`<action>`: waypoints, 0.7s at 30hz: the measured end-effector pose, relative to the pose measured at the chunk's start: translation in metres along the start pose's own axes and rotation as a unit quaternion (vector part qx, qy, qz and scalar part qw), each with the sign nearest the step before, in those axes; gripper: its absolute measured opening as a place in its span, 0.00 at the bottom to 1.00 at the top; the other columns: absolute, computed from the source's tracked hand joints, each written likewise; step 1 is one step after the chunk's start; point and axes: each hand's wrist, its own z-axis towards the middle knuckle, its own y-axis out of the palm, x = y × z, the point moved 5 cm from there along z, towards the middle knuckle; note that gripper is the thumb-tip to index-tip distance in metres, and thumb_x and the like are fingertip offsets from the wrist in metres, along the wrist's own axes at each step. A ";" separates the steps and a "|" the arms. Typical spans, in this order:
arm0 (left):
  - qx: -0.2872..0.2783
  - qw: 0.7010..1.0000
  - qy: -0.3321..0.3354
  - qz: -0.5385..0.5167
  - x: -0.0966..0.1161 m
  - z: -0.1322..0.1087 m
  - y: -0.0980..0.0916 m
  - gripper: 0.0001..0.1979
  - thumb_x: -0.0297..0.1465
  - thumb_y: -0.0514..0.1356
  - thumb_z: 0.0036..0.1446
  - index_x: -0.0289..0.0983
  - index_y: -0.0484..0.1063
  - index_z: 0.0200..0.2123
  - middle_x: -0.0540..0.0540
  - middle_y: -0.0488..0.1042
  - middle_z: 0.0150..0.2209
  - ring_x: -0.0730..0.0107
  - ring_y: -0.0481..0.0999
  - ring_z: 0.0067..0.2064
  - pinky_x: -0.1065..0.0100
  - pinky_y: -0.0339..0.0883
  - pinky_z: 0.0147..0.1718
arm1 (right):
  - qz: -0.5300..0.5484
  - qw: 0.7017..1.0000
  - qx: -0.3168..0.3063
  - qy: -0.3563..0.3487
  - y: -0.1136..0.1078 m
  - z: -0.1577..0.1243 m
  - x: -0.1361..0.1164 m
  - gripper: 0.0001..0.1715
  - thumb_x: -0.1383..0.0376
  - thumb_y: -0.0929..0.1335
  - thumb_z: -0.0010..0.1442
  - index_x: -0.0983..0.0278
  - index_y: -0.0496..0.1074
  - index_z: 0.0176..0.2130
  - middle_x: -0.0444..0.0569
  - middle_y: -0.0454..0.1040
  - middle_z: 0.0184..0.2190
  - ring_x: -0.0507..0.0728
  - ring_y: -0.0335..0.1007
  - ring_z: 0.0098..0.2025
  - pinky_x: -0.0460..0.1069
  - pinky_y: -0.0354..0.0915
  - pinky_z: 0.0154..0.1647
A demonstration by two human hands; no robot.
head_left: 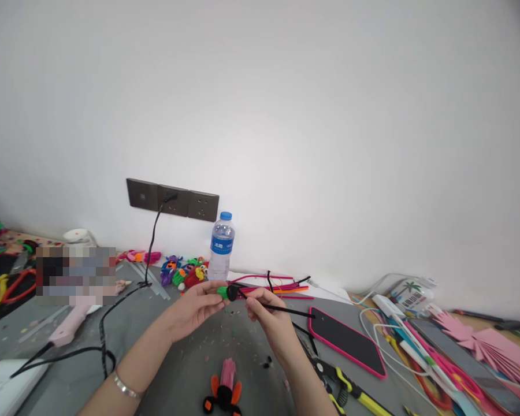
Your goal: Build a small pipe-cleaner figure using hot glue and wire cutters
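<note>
My left hand (pixel 193 311) pinches a small green bundle (pixel 223 292) with a black end, which looks like pipe cleaner. My right hand (pixel 272 323) is closed on a long black pipe cleaner (pixel 292 312). One end of this strip meets the bundle's black end, and the other stretches right over the phone's edge. Below my hands, on the grey mat (pixel 179 375), lies a pink pipe-cleaner piece (pixel 227 372) with orange and black parts. Several pink, orange and black pipe cleaners (pixel 286 287) are behind my right hand.
Near my right forearm lie a pink-cased phone (pixel 346 341) and yellow-black pliers (pixel 346 384). A water bottle (pixel 222 248) stands by the wall beside small colourful figures (pixel 186 271). At left are a pink glue gun (pixel 71 323), its black cord, and red-handled scissors (pixel 21 286).
</note>
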 end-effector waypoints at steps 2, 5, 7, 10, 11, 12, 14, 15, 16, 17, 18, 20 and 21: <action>-0.002 1.000 0.008 0.011 -0.001 0.001 -0.001 0.18 0.23 0.70 0.44 0.37 0.74 0.40 0.48 0.77 0.36 0.71 0.79 0.36 0.72 0.72 0.40 | 0.014 1.000 0.005 -0.002 0.000 0.000 0.000 0.15 0.55 0.74 0.50 0.63 0.71 0.27 0.41 0.68 0.20 0.51 0.61 0.23 0.46 0.57 0.26; -0.034 0.998 0.017 0.055 0.000 0.001 0.000 0.16 0.28 0.70 0.46 0.36 0.73 0.39 0.49 0.75 0.33 0.70 0.77 0.35 0.70 0.71 0.38 | 0.049 0.999 0.023 -0.005 0.000 0.001 -0.001 0.16 0.55 0.75 0.49 0.64 0.71 0.28 0.42 0.70 0.21 0.51 0.62 0.24 0.46 0.58 0.26; -0.044 0.993 0.030 0.107 0.003 0.000 -0.001 0.15 0.34 0.69 0.49 0.37 0.74 0.40 0.49 0.73 0.32 0.70 0.76 0.34 0.69 0.69 0.35 | 0.091 0.995 0.045 0.010 -0.002 0.002 0.003 0.17 0.54 0.75 0.48 0.64 0.71 0.29 0.41 0.69 0.21 0.49 0.61 0.23 0.45 0.56 0.24; -0.025 0.974 0.068 0.215 0.011 -0.001 -0.003 0.17 0.41 0.65 0.53 0.38 0.74 0.42 0.50 0.71 0.30 0.70 0.72 0.32 0.68 0.66 0.32 | 0.190 0.976 0.073 0.083 -0.007 0.004 0.016 0.23 0.51 0.77 0.44 0.64 0.72 0.32 0.35 0.59 0.15 0.45 0.51 0.16 0.42 0.48 0.18; -0.017 0.965 0.083 0.249 0.015 -0.002 -0.004 0.18 0.43 0.64 0.53 0.38 0.74 0.43 0.51 0.71 0.29 0.70 0.71 0.31 0.68 0.66 0.32 | 0.224 0.965 0.080 0.110 -0.009 0.005 0.020 0.24 0.50 0.77 0.43 0.65 0.72 0.32 0.32 0.55 0.13 0.44 0.46 0.15 0.42 0.45 0.17; -0.010 0.956 0.098 0.277 0.018 -0.002 -0.005 0.19 0.44 0.63 0.53 0.38 0.73 0.43 0.52 0.69 0.28 0.70 0.71 0.30 0.68 0.66 0.31 | 0.253 0.955 0.087 0.130 -0.012 0.006 0.024 0.25 0.49 0.76 0.43 0.65 0.72 0.32 0.31 0.51 0.12 0.44 0.42 0.14 0.42 0.43 0.16; -0.002 0.941 0.124 0.316 0.024 -0.003 -0.006 0.19 0.45 0.62 0.53 0.38 0.71 0.41 0.53 0.67 0.26 0.70 0.70 0.28 0.68 0.66 0.30 | 0.287 0.941 0.100 0.149 -0.018 0.009 0.028 0.24 0.48 0.75 0.46 0.64 0.70 0.31 0.29 0.47 0.10 0.44 0.38 0.13 0.42 0.41 0.15; -0.005 0.933 0.135 0.332 0.027 -0.004 -0.005 0.18 0.45 0.62 0.53 0.38 0.71 0.39 0.53 0.66 0.26 0.70 0.69 0.27 0.68 0.66 0.29 | 0.291 0.938 0.107 0.152 -0.022 0.010 0.029 0.24 0.47 0.74 0.48 0.64 0.69 0.29 0.29 0.47 0.10 0.45 0.37 0.13 0.42 0.41 0.14; -0.011 0.925 0.144 0.350 0.029 -0.005 -0.005 0.17 0.46 0.61 0.53 0.38 0.70 0.36 0.53 0.66 0.26 0.71 0.69 0.27 0.68 0.66 0.29 | 0.289 0.938 0.116 0.152 -0.026 0.011 0.029 0.24 0.46 0.72 0.49 0.63 0.68 0.27 0.30 0.46 0.09 0.45 0.37 0.13 0.42 0.41 0.14; -0.020 0.916 0.153 0.370 0.030 -0.006 -0.004 0.17 0.46 0.60 0.54 0.37 0.69 0.34 0.53 0.65 0.26 0.71 0.68 0.26 0.69 0.65 0.28 | 0.281 0.939 0.128 0.151 -0.030 0.012 0.029 0.25 0.46 0.72 0.50 0.63 0.67 0.26 0.30 0.46 0.09 0.45 0.37 0.13 0.43 0.41 0.14; -0.028 0.905 0.162 0.391 0.031 -0.007 -0.003 0.17 0.46 0.58 0.55 0.37 0.68 0.31 0.53 0.65 0.26 0.72 0.67 0.26 0.70 0.64 0.27 | 0.266 0.942 0.144 0.148 -0.034 0.012 0.029 0.25 0.44 0.71 0.50 0.63 0.66 0.25 0.30 0.46 0.09 0.45 0.37 0.13 0.43 0.41 0.14; -0.022 0.880 0.188 0.435 0.034 -0.008 -0.002 0.17 0.46 0.56 0.57 0.37 0.67 0.29 0.53 0.64 0.25 0.72 0.64 0.26 0.71 0.60 0.26 | 0.209 0.952 0.187 0.120 -0.043 0.011 0.024 0.27 0.43 0.70 0.49 0.63 0.65 0.24 0.30 0.44 0.10 0.46 0.35 0.14 0.43 0.39 0.15; -0.010 0.867 0.203 0.455 0.036 -0.009 -0.002 0.18 0.46 0.55 0.57 0.37 0.67 0.28 0.53 0.63 0.25 0.72 0.63 0.26 0.72 0.58 0.25 | 0.162 0.960 0.210 0.090 -0.048 0.010 0.020 0.27 0.42 0.70 0.49 0.63 0.66 0.25 0.30 0.44 0.11 0.46 0.35 0.15 0.44 0.38 0.16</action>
